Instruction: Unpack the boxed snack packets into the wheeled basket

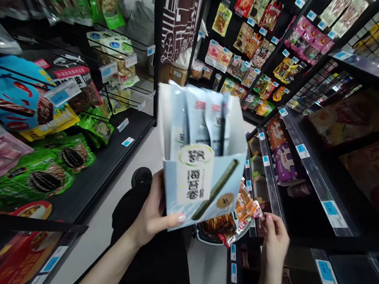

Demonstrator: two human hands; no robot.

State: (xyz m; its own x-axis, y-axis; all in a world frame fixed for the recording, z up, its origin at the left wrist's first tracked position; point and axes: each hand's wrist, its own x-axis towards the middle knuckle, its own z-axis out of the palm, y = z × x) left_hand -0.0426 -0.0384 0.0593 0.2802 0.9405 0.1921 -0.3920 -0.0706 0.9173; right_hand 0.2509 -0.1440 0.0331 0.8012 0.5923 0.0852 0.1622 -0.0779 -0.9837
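My left hand [154,213] grips the bottom of a pale blue display box [201,182] and holds it up in the middle of the aisle. Several light blue snack packets [202,117] stand upright inside the open box. My right hand [273,237] is lower and to the right, by the front of a dark shelf [276,194]. Its fingers are curled at a red-edged snack wrapper [254,211]; whether they pinch it I cannot make out. Orange and brown snack packs [225,222] lie just below the box.
Dark shelving lines both sides of a narrow aisle with a pale floor [147,154]. Green and blue snack bags [44,172] hang on pegs at the left. More hanging packets [248,45] fill the far rack. Blue price tags [330,210] edge the right shelves.
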